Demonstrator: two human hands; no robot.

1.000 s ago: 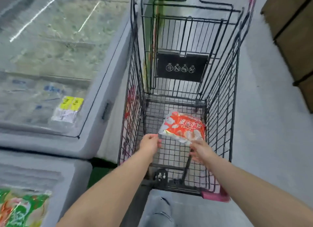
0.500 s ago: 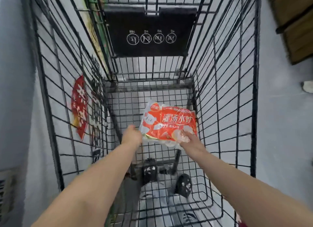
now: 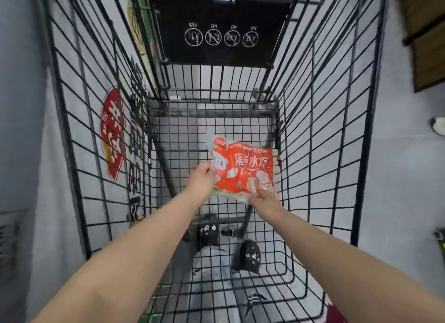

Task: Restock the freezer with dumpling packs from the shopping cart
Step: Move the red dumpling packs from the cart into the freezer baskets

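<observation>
Both arms reach down into the black wire shopping cart [image 3: 320, 134]. The red dumpling pack [image 3: 243, 169] sits low in the basket, toward its right side, tilted up off the wire floor. The left hand [image 3: 201, 180] has its fingers clamped on the pack's left edge; the right hand [image 3: 263, 197] pinches its near right corner. A black child-seat flap [image 3: 221, 28] with white pictograms hangs at the far end, and a red sign [image 3: 112, 133] shows through the left wall.

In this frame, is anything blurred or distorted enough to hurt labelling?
Head view: wide-angle bowing splays the cart wires outward; slight motion blur softens the left hand and right hand; large print on the dumpling pack stays legible, with mild plastic sheen; lighting even, no harsh shadows.
</observation>
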